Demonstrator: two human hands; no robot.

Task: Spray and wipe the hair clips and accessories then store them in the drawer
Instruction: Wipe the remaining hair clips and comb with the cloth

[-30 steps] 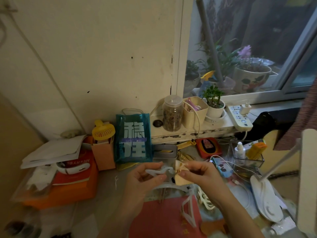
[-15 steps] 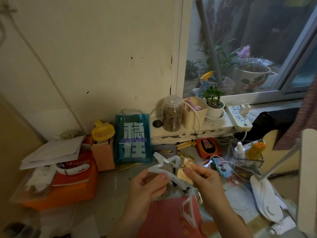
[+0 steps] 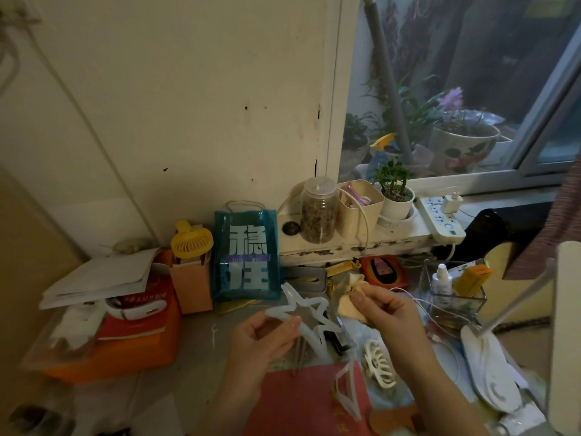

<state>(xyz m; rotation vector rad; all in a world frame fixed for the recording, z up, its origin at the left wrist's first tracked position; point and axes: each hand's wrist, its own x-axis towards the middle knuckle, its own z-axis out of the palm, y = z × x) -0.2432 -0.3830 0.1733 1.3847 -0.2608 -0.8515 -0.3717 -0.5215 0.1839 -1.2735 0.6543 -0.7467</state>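
Pretty dim in here, we get a warm yellowish cast on the wall (image 3: 188,105) and cooler daylight through the window (image 3: 456,89) at the top right. Wide-angle bend curves the edges, the bottom-left corner sinks into soft shadow, and everything looks slightly smeary, no glare.

Cluttered desk (image 3: 201,338): teal bag (image 3: 246,256), orange box (image 3: 125,350), white claw clip (image 3: 379,366), red folder (image 3: 301,401).

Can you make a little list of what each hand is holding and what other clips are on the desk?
left hand: pinches a white star-shaped hair clip
right hand: pinches a yellowish cloth
cloth and star clip: apart, not touching
on desk: white claw clip, clear triangle clip
drawer: not in view
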